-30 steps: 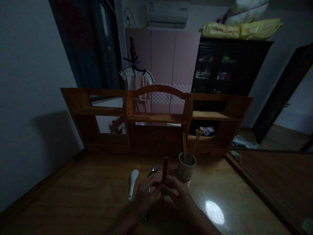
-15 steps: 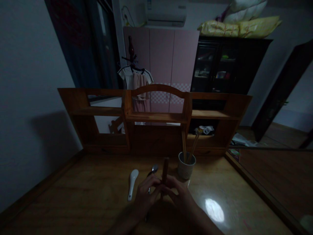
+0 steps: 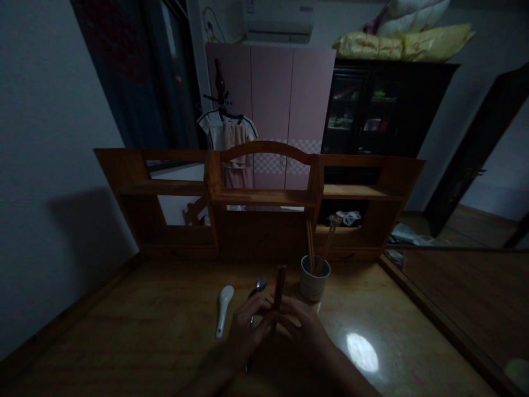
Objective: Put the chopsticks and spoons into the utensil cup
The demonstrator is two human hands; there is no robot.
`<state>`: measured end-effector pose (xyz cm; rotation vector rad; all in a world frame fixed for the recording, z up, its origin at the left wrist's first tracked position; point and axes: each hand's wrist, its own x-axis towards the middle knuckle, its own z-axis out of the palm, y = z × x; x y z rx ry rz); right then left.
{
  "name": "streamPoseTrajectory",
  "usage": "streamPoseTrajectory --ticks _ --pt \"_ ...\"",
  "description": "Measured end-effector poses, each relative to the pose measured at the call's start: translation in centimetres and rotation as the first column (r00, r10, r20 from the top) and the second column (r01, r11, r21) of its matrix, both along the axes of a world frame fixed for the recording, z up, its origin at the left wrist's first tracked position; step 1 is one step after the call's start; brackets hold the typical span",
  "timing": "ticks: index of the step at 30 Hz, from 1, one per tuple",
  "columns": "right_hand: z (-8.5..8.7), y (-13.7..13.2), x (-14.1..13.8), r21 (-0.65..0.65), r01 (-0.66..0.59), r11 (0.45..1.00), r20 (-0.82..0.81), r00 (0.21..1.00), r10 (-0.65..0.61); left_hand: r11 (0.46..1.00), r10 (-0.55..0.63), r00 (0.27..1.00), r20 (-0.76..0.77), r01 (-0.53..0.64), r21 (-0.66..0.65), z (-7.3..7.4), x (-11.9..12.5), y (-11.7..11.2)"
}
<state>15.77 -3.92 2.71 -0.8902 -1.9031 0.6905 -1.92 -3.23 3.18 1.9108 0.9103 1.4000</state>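
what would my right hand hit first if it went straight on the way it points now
The dark sticks pinched in your right hand come first, then likely the left hand just across; depth beyond it is unclear.

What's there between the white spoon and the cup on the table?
In the head view: a metal spoon, partly behind the left hand, then dark sticks held by that hand and the right hand.
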Motion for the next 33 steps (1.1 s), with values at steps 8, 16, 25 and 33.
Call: streamPoseTrajectory --ticks 8,16,25,33 --pt "-0.3 0.0 -0.1 -0.064 -0.066 0.996 -0.012 0.998 0.066 0.996 -0.026 0.997 -0.075 0.031 0.079 0.1 -0.1 -0.1" --pt "0.2 -0.4 -0.3 -0.134 -0.052 0.990 0.004 0.999 0.053 0.990 -0.017 0.991 -0.136 0.035 0.138 -0.6 -0.3 0.2" --pt "-0.8 0.1 -0.2 -0.087 -0.028 0.996 0.036 0.999 0.031 0.993 0.012 0.996 -0.093 -0.001 0.114 -0.6 0.0 0.4" --pt "-1.2 0.7 0.4 -0.087 0.129 0.988 0.086 0.989 -0.121 0.994 0.084 0.994 -0.065 -0.079 0.080 -0.5 0.1 1.0"
